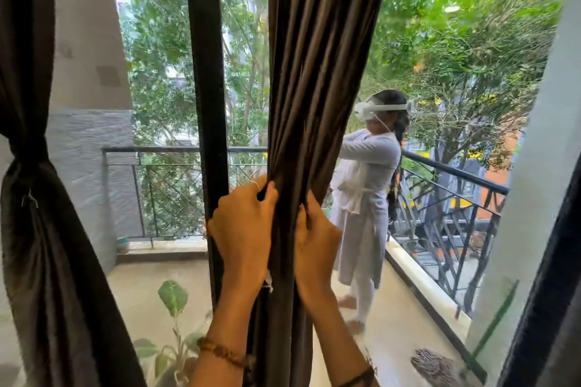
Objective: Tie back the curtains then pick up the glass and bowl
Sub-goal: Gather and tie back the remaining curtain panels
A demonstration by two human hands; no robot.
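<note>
Both hands gather the middle curtain (314, 78) into one bunch: the left hand (240, 231) and the right hand (314, 237) each have their fingers curled round the folds, gripping the cloth from opposite sides at about the same height. The bunch runs vertically between the two sets of fingers, its long axis upright (so any tie would have to pass crosswise around it), and neither hand is clearly nearer. The left curtain (37, 185) is already cinched; glass and bowl are not in view.
</note>
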